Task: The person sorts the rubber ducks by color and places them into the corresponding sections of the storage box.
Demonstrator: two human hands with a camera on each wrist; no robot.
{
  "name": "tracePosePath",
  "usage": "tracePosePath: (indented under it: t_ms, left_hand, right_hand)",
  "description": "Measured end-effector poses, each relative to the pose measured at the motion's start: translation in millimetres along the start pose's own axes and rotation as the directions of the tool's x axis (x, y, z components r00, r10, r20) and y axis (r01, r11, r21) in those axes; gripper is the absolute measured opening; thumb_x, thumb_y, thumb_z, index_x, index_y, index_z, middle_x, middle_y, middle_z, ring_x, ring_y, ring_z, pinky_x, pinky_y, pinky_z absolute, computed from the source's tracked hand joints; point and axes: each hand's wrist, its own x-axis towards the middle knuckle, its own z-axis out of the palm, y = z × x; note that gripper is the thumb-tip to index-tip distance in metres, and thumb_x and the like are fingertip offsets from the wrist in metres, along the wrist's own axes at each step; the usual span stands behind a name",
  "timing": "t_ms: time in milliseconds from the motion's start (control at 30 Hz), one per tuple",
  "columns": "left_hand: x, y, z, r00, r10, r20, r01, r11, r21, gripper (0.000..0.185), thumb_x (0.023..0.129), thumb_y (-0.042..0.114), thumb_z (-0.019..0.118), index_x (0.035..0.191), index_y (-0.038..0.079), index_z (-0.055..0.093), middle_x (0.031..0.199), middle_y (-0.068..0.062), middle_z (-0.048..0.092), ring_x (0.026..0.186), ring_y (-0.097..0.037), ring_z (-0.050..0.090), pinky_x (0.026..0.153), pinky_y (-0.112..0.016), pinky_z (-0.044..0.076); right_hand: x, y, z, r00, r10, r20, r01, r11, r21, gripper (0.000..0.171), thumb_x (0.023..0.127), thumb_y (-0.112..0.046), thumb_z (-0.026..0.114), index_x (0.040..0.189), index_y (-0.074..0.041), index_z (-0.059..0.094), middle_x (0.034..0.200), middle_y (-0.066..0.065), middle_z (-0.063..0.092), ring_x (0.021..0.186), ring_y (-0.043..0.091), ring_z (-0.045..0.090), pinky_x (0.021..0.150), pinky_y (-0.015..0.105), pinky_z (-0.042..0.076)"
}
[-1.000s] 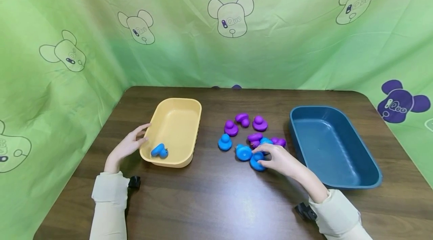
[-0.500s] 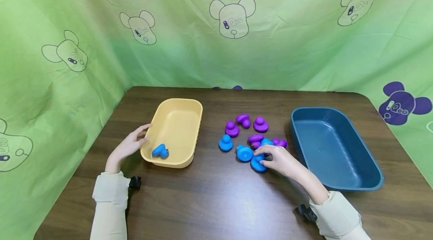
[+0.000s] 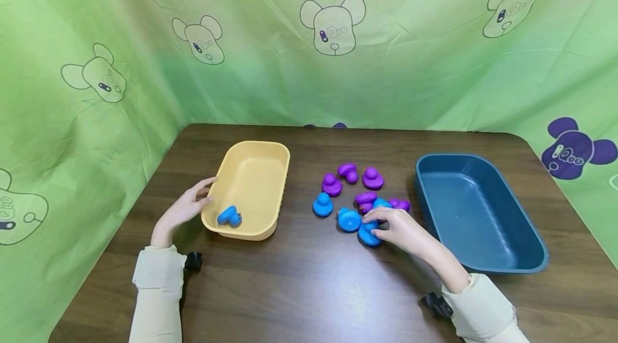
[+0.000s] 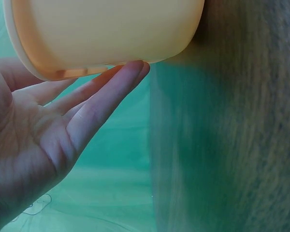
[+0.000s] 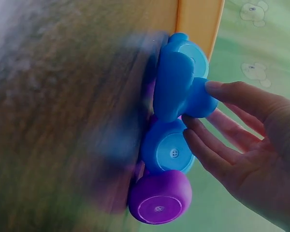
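Note:
A blue toy duck (image 3: 369,236) sits on the table; in the right wrist view, the thumb and fingers of my right hand (image 3: 403,231) pinch the head of this duck (image 5: 174,87). Close by lie more blue ducks, one bottom-out (image 3: 348,220), and several purple ducks (image 3: 331,185). Part of the cluster is hidden behind the right hand. At the left, my left hand (image 3: 182,209) touches the outer side of a yellow tub (image 3: 251,171); its fingers stretch straight along the wall in the left wrist view. Another blue duck (image 3: 229,216) lies on its side inside that tub.
A larger dark blue tub (image 3: 468,203) stands at the right, near my right forearm, with no duck visible in it. The brown wooden table (image 3: 289,289) ends at a green printed cloth (image 3: 251,90) behind and to the left.
The head view has shifted very slightly. Both hands and the ducks otherwise stay in place, with the right hand at the same blue duck.

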Motion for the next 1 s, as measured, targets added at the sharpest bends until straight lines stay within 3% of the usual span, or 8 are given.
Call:
tracePosePath:
  t_ms: [467, 1000]
  left_hand:
    - [-1.1, 0.7, 0.1, 1.000, -0.004, 0.007, 0.004, 1.000, -0.025, 0.049, 0.089, -0.003, 0.042, 0.135, -0.005, 0.025, 0.117, -0.035, 0.043, 0.097, -0.039, 0.052, 0.072, -0.030, 0.046]
    - [-0.7, 0.6, 0.0, 1.000, -0.006, 0.005, 0.006, 1.000, -0.019, 0.049, 0.089, -0.003, 0.042, 0.135, -0.005, 0.025, 0.116, -0.035, 0.044, 0.095, -0.038, 0.053, 0.071, -0.030, 0.046]
  right_hand:
    - [1, -8, -6, 1.000, 0.025, 0.000, -0.025, 1.000, -0.002, 0.020, 0.078, 0.000, 0.062, 0.097, -0.002, 0.066, 0.102, 0.013, 0.062, 0.098, 0.028, 0.056, 0.078, 0.039, 0.046]
    - [5, -18, -15, 0.999, -0.033, -0.041, 0.032, 0.999, -0.031, 0.020, 0.077, 0.000, 0.064, 0.096, -0.002, 0.066, 0.102, 0.011, 0.062, 0.098, 0.027, 0.057, 0.078, 0.039, 0.046]
